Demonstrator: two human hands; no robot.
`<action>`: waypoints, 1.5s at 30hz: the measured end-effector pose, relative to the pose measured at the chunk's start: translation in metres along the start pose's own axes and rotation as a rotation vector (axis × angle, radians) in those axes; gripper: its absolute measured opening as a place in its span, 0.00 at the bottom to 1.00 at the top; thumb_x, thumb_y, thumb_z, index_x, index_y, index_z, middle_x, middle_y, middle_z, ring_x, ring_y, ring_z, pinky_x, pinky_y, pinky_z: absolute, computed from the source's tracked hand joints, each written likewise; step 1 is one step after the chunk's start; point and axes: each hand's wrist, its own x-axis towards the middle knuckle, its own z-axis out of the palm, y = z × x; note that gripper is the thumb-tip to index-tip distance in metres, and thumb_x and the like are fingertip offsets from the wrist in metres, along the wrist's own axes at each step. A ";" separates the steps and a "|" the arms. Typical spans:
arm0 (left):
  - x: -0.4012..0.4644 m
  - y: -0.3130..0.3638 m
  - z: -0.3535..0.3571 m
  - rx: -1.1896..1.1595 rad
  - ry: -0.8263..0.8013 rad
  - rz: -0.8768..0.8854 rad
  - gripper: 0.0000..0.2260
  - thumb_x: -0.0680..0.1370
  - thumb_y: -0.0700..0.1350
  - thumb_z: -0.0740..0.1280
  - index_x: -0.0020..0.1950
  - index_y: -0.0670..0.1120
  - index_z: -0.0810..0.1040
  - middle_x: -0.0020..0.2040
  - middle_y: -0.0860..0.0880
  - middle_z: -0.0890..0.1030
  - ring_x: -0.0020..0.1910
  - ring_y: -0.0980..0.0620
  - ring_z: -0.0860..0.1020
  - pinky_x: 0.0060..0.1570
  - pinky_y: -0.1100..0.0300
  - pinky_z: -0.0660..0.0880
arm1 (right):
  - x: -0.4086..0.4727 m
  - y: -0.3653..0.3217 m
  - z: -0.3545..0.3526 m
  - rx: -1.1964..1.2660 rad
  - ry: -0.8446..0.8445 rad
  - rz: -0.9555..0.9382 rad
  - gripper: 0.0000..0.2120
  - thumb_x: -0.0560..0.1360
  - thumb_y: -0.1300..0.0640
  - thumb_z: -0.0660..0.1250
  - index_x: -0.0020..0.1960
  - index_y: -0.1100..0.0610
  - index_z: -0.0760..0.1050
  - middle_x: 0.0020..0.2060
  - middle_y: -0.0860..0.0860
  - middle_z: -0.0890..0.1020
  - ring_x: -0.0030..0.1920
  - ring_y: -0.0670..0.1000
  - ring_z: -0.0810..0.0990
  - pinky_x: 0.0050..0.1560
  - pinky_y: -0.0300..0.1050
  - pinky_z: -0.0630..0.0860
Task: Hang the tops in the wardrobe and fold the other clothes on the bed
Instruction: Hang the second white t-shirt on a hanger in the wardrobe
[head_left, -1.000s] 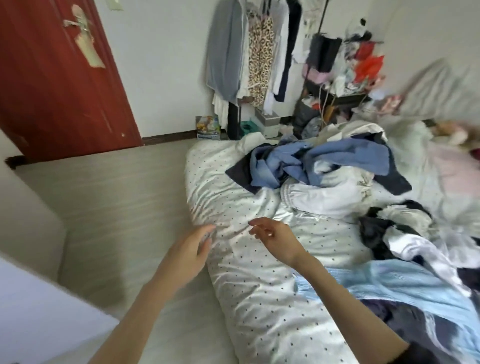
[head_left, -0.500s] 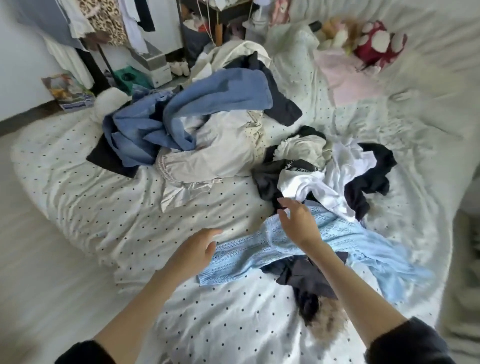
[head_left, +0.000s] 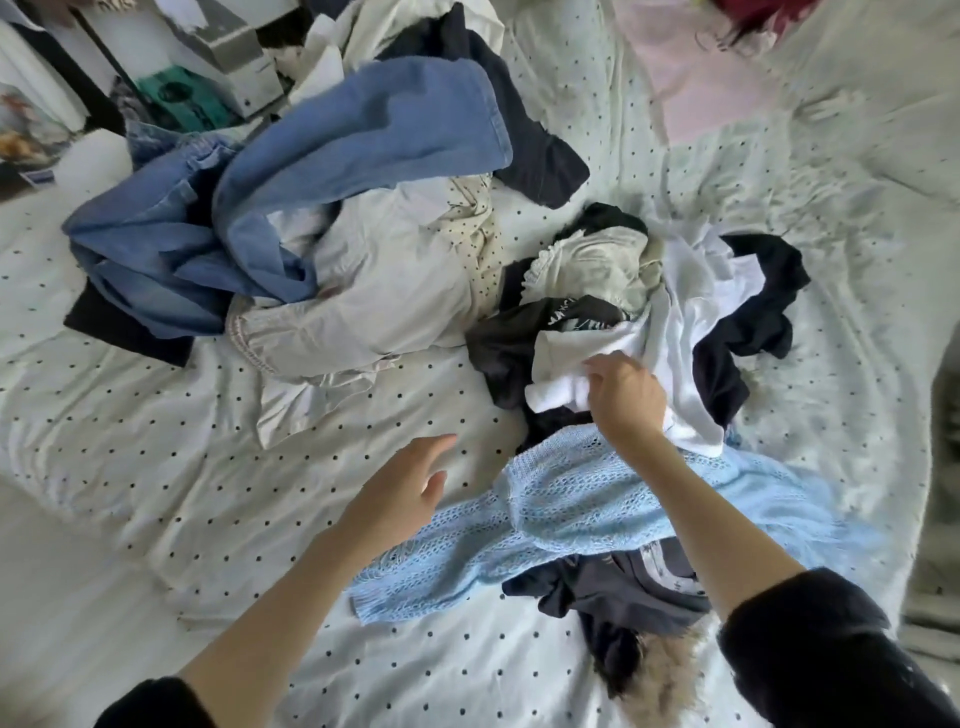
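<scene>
My right hand (head_left: 626, 397) grips a white garment (head_left: 685, 332) lying on a pile of black and cream clothes in the middle of the bed. My left hand (head_left: 402, 493) hovers open over the dotted sheet, beside the sleeve of a light blue knit top (head_left: 571, 514) that lies under my right forearm. A heap with blue jeans (head_left: 332, 150) and a pale beige garment (head_left: 384, 291) sits further left. A dark jacket with a fur trim (head_left: 639, 618) lies near the front edge.
The bed sheet (head_left: 156, 467) is white with black dots. A pink cloth (head_left: 696, 88) lies at the far right. Boxes and a green item (head_left: 182, 98) stand on the floor past the bed's top left corner.
The view swung from the door and clothes rail down onto the bed. My right hand moved forward from the blue knit top and took hold of the white garment.
</scene>
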 end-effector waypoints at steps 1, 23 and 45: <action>0.003 0.006 -0.001 -0.014 0.033 0.040 0.22 0.81 0.41 0.60 0.74 0.48 0.62 0.72 0.52 0.66 0.69 0.57 0.67 0.62 0.71 0.59 | -0.009 -0.004 -0.002 0.078 0.020 -0.039 0.15 0.77 0.69 0.58 0.56 0.61 0.80 0.48 0.58 0.82 0.41 0.58 0.81 0.34 0.46 0.74; -0.043 0.116 -0.099 0.045 0.563 0.431 0.16 0.63 0.23 0.67 0.45 0.40 0.80 0.38 0.52 0.81 0.36 0.56 0.76 0.36 0.64 0.71 | -0.115 0.003 -0.059 0.182 0.134 -0.138 0.10 0.73 0.58 0.70 0.54 0.56 0.82 0.49 0.53 0.83 0.55 0.57 0.78 0.58 0.56 0.71; -0.098 0.036 -0.067 0.188 0.217 0.053 0.11 0.78 0.37 0.63 0.59 0.44 0.79 0.56 0.50 0.79 0.56 0.53 0.76 0.55 0.60 0.72 | -0.099 0.009 -0.017 0.316 -0.365 0.362 0.22 0.76 0.59 0.65 0.67 0.64 0.66 0.62 0.61 0.71 0.61 0.59 0.72 0.61 0.50 0.70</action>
